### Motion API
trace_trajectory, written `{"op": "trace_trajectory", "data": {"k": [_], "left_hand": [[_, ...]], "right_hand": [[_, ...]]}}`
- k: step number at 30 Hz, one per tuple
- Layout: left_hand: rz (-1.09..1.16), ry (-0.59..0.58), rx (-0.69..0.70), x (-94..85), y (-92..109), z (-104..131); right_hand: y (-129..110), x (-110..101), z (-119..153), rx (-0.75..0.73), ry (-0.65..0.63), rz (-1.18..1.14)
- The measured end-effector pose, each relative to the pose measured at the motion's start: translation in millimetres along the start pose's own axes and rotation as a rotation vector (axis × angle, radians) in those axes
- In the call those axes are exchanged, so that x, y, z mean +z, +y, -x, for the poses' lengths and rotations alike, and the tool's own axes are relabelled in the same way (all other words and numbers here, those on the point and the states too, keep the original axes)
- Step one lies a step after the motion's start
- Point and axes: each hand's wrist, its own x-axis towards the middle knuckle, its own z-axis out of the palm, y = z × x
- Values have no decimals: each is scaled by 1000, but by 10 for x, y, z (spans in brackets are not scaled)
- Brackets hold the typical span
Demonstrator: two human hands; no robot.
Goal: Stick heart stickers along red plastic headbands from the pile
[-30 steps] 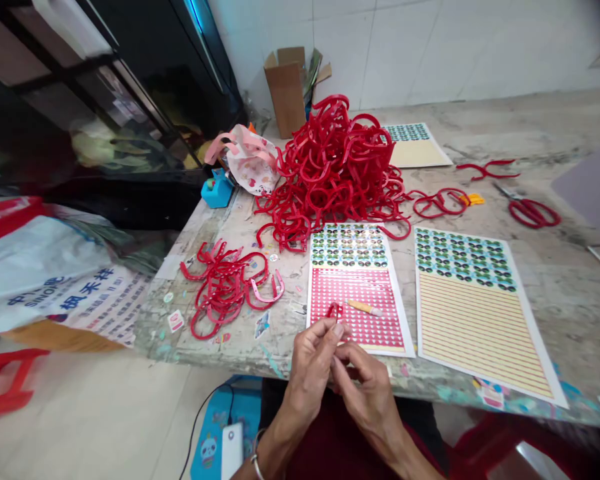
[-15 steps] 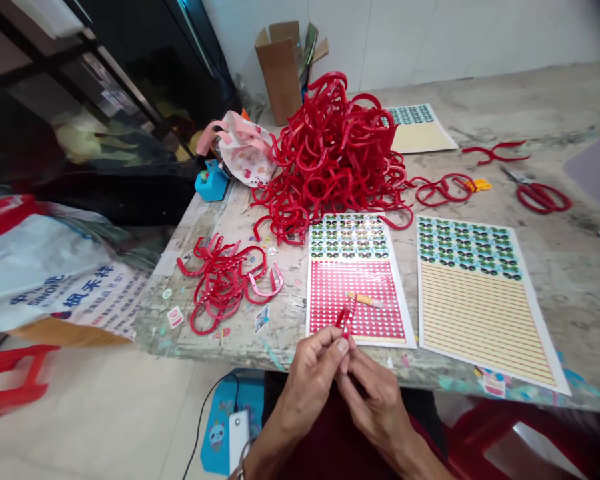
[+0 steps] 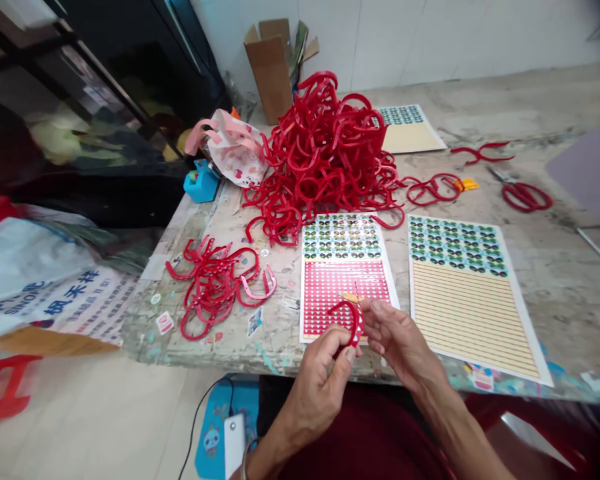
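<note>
- While I watch remotely through the head camera, the left hand (image 3: 325, 377) pinches a curved red band (image 3: 353, 318) between thumb and fingers, over the near part of a printed sheet (image 3: 316, 293) on the table (image 3: 570, 293).
- A narrow strip (image 3: 361, 325) with white shapes follows the band's outer curve; its far end appears to stand up, free of the band. I judge that this end could fold over or catch, because I see nothing backing it.
- The right hand (image 3: 400, 340) is just beside the strip, fingers half curled with little gap between them; I cannot tell whether they pinch it. If they pulled unevenly, the strip could skew or crease where the band bends.
- Because the band is slim and held near one end only, I think it could twist in the left hand's grip and throw the strip off line.
- A yellowish stick (image 3: 349, 297) lies on the sheet, behind the band. A low sweep of either hand could knock it, and it might roll.
- Beyond the sheet rises a large pile (image 3: 330, 153) of red bands, loosely tangled; a bump could send some sliding onto the sheet.
</note>
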Motion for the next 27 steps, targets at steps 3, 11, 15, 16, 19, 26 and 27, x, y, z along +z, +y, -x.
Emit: {"op": "trace_trajectory", "data": {"k": [3,11,15,16,19,26,27], "left_hand": [[-20,-3,2,5,-44,8],[93,17,-72,17,-122,-10],[257,28,-105,11,-160,-11],[305,43,-113,12,-176,-8],[399,87,-129,20,-226,6],[260,222,-122,21,-170,-15],[249,228,-111,25,-153,-22]], "right_hand": [[-86,3,-46,12,-16,-48],[-272,110,-8,-311,36,246],[-287,145,-141,-711,41,682],[-285,134,-185,-771,40,757],[-264,63,-257,-788,128,828],[31,-20,23,-250,82,418],[87,14,67,-165,4,360]]}}
